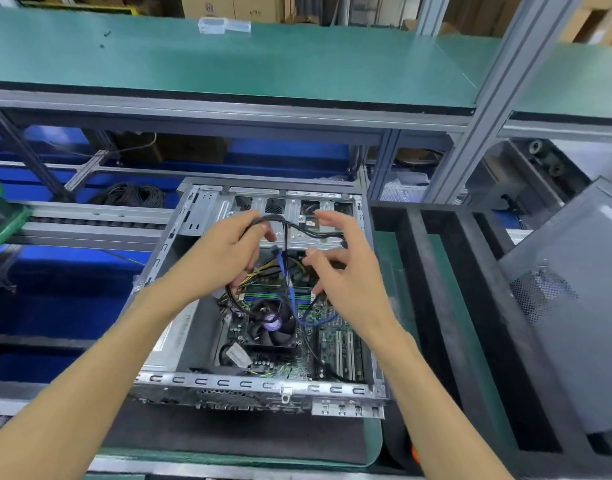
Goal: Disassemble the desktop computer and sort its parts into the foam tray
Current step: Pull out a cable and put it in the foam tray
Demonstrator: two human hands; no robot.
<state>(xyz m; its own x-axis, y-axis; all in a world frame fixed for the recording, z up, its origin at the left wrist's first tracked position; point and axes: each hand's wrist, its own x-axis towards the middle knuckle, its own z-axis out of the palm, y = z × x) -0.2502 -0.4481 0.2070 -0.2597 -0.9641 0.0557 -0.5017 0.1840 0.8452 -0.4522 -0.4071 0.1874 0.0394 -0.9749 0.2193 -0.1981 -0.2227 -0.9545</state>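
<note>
holding a black cable (299,226) up over the open case (263,388), we are at the cable-clearing step, with the board (332,341) and fan (272,323) not yet out. our left hand (224,261) has its fingers curled round the left end of the cable, and our right hand (346,268) pinches something small between thumb and forefinger near where the cable runs to the right, its other fingers spread loose; we cannot tell whether that pinch is on the cable's plug or on another lead. a blue cable (290,292) drops from between our hands down to the board, and yellow and black wires (259,271) bunch under the left hand. we judge the next move calls for freeing the far end of the black cable from the drive bay (290,206), pulling straight on the plug and not on the wire, then lifting it clear of the blue one so nothing snags. the case sits in the middle of the green mat (373,441) and holds the board, fan and wiring. the foam tray (432,271) lies just right of the case, its long slots showing nothing in them. a grey side panel (574,289) leans over the tray's right part.
</note>
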